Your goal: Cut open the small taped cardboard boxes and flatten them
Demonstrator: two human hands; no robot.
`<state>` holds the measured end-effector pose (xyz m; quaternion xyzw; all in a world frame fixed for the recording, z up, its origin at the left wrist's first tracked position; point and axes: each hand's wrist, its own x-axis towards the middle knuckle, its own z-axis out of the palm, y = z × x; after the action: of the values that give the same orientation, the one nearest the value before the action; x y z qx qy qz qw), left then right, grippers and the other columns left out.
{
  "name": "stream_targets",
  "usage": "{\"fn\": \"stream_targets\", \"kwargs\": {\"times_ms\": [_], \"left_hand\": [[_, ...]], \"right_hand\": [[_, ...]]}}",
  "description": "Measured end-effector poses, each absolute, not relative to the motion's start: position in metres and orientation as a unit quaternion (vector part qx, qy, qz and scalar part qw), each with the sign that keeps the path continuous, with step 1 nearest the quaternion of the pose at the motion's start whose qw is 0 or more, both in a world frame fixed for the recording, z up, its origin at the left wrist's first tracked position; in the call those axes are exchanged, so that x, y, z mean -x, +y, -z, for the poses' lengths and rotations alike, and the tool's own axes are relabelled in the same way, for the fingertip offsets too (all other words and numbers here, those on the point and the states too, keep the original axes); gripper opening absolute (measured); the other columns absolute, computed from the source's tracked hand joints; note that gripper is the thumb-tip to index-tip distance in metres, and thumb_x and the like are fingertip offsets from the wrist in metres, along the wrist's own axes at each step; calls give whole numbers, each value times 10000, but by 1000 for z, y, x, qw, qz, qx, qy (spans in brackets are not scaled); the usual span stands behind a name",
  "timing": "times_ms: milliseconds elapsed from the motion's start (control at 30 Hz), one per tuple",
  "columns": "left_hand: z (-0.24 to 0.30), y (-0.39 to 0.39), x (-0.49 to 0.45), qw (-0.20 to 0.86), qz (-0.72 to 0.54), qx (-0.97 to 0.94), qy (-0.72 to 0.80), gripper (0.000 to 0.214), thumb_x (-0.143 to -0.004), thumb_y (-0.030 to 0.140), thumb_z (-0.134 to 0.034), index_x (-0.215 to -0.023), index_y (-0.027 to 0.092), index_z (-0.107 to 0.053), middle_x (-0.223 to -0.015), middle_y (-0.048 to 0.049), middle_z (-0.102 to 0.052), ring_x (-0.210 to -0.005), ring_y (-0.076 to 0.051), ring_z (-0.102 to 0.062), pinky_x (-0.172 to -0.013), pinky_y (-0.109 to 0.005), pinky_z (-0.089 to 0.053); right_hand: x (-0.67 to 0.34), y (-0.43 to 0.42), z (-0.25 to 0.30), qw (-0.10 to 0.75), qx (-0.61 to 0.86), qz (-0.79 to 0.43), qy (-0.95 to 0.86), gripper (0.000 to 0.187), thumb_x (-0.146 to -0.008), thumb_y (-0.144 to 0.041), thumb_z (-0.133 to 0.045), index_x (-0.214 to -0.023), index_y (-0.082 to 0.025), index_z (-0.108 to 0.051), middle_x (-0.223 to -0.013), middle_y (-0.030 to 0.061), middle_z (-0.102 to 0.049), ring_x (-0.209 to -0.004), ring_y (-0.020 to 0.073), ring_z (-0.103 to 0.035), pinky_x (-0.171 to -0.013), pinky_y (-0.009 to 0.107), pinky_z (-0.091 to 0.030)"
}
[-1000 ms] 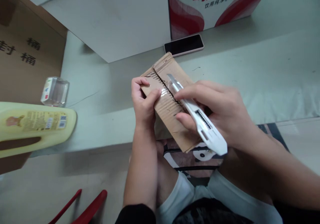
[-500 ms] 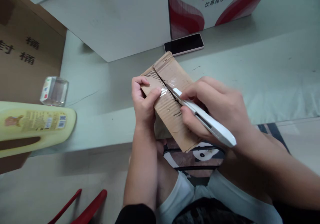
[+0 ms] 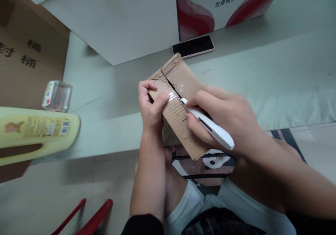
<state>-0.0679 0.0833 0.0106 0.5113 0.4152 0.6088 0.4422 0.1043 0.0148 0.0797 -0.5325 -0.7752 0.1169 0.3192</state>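
Observation:
A small brown cardboard box with clear tape along its top seam lies tilted at the near edge of the pale table. My left hand is closed on the box's left side, thumb and fingers pinching the flap. My right hand is closed round a white utility knife. The knife's tip is sunk into the taped seam, and its blade is hidden in the cut.
A black phone lies behind the box. A red and white carton and a white board stand at the back. At left are a yellow bottle, a clear cap and a brown carton.
The knife tip went from resting above the seam into the slit and has drawn back along it toward me. My left hand has kept its hold on the box.

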Motion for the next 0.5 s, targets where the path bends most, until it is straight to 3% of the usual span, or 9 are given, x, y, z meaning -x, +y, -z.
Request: {"fn": "stream_targets", "kwargs": {"times_ms": [67,233,400,500], "left_hand": [[-9,83,69,442,-609,-512,416,444,-706,453,-811,-901,261,-462,-890,-1,-473,-834,-172,-509,-796,-330,-439],[-3,86,71,432,-643,-481,411,585,-740,569,-770,-1201,340,-491,-1084,-33,-552,-971,-196,-580,-888,-354,-477],[-4,93,77,452,-652,-473,383,385,-842,621,-629,-1007,274,-601,-1050,-58,-606,-1069,-239,-617,-990,-410,-483],[-9,95,83,446,-669,-455,382,352,-925,570,-534,-860,230,-599,-961,-64,-624,-1091,-249,-622,-1027,-441,-479]], "right_hand": [[-105,15,-81,333,528,-130,-770,73,-861,-285,-559,-829,-241,-608,-794,35,-654,-626,154,-544,-522,279,-383],[-110,15,-85,407,501,-184,-741,106,-861,-305,-540,-817,-255,-622,-764,35,-666,-653,171,-573,-588,310,-473],[-115,9,-83,488,439,-247,-713,241,-908,-440,-516,-806,-251,-625,-680,16,-652,-555,151,-551,-535,317,-461],[-123,5,-75,513,454,-290,-669,537,-950,-714,-356,-869,-255,-623,-653,14,-612,-520,153,-528,-498,331,-434]]}}
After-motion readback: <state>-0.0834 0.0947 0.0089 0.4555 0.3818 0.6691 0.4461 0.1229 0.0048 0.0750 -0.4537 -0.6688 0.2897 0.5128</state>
